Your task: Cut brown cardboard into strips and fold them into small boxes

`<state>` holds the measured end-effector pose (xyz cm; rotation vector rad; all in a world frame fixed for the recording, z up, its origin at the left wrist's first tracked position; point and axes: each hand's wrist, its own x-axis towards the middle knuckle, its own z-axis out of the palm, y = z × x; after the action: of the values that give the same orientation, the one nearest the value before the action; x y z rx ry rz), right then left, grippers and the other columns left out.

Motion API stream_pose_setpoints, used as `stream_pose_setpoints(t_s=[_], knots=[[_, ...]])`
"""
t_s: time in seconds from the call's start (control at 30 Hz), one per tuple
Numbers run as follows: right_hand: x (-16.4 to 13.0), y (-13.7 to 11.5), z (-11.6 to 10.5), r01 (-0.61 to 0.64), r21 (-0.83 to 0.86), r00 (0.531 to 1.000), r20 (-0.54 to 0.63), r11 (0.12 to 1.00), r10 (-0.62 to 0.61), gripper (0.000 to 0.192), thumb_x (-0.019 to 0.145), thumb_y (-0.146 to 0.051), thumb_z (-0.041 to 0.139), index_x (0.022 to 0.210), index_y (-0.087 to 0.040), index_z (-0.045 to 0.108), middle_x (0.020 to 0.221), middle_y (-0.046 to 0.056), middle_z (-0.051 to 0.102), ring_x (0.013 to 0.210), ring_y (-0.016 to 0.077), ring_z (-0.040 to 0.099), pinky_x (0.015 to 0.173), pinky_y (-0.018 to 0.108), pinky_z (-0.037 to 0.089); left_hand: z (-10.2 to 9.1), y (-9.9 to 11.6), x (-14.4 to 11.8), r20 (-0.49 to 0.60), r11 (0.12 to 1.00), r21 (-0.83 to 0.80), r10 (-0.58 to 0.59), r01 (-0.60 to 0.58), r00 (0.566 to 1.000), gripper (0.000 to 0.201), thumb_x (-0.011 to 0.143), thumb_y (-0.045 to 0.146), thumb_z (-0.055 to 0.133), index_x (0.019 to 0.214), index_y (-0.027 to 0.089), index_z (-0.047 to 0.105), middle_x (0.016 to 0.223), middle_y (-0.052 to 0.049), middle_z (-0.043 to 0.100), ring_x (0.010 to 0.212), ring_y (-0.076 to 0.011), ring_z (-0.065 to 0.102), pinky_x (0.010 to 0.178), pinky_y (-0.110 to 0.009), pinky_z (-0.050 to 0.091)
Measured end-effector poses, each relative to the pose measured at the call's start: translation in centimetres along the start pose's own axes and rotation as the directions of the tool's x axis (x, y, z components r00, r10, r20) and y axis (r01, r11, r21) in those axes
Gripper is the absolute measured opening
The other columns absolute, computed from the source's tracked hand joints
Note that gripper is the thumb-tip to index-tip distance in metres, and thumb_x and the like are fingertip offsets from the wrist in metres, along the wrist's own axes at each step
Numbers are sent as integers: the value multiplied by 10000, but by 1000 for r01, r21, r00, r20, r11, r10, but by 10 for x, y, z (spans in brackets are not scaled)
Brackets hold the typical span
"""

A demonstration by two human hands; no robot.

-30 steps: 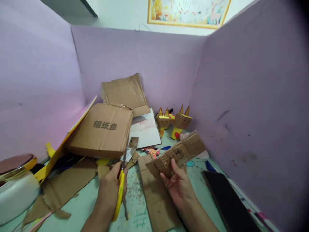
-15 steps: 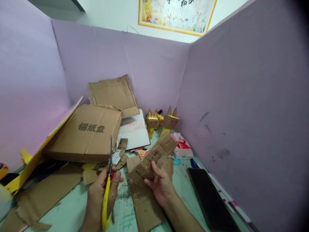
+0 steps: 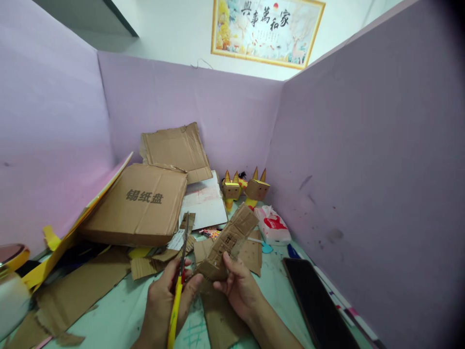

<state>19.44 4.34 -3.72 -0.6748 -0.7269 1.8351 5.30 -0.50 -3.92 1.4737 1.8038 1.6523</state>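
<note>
My left hand (image 3: 169,300) is closed around a pair of yellow-handled scissors (image 3: 176,305), whose dark blades point up and away from me. Its fingertips are close to the lower left corner of a folded strip of cardboard (image 3: 232,237); whether they touch it I cannot tell. Thumb and fingers of my right hand (image 3: 240,286) grip that strip from the lower right, and dark printing shows on its face. Beneath the strip, a longer cardboard piece (image 3: 221,315) lies on the pale green table (image 3: 191,320).
A flat cardboard box (image 3: 138,208) leans among cardboard scraps (image 3: 87,281) on the left. Two cardboard animal heads with pointed ears (image 3: 256,190) stand at the back. A tissue pack (image 3: 272,225) and a black phone (image 3: 316,300) lie at right, beside a lilac partition (image 3: 363,169).
My left hand has moved right with the scissors, closer to the cardboard strip. The strip is tilted a little steeper in my right hand. The view has shifted slightly upward.
</note>
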Motion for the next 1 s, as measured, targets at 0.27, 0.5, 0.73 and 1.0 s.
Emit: stream_pose_setpoints(t_s=[0.27, 0.5, 0.73, 1.0], knots=[[2, -7, -1, -30, -139, 1000, 0, 990, 31, 372, 708, -371, 658, 998, -146, 594, 849, 69, 720, 588, 150, 660, 297, 137, 435, 5, 6, 3, 76, 963, -183, -188, 199, 979, 374, 626, 470, 633, 840, 179, 536, 440, 79, 457, 338, -91, 391, 335, -189, 339], [4, -10, -3, -27, -141, 997, -79, 990, 16, 324, 652, -338, 710, 897, -149, 616, 686, 26, 714, 445, 104, 602, 266, 116, 383, 8, 2, -2, 110, 939, -237, -231, 251, 967, 378, 649, 457, 615, 875, 174, 507, 486, 81, 447, 366, -78, 389, 334, -173, 331], [6, -8, -4, -33, -91, 996, -87, 995, 25, 249, 692, -317, 668, 881, -162, 625, 659, 15, 707, 427, 100, 590, 240, 114, 349, 9, 6, -4, 99, 931, -266, -231, 249, 968, 362, 644, 451, 616, 862, 178, 521, 474, 84, 442, 344, -81, 395, 316, -177, 319], [5, -10, -5, -15, -131, 999, -39, 991, 10, 281, 669, -367, 681, 834, -144, 639, 641, 19, 693, 425, 94, 571, 269, 126, 379, 11, 1, -3, 138, 901, -321, -260, 291, 956, 348, 662, 422, 633, 880, 189, 493, 439, 108, 421, 330, -67, 374, 311, -155, 300]])
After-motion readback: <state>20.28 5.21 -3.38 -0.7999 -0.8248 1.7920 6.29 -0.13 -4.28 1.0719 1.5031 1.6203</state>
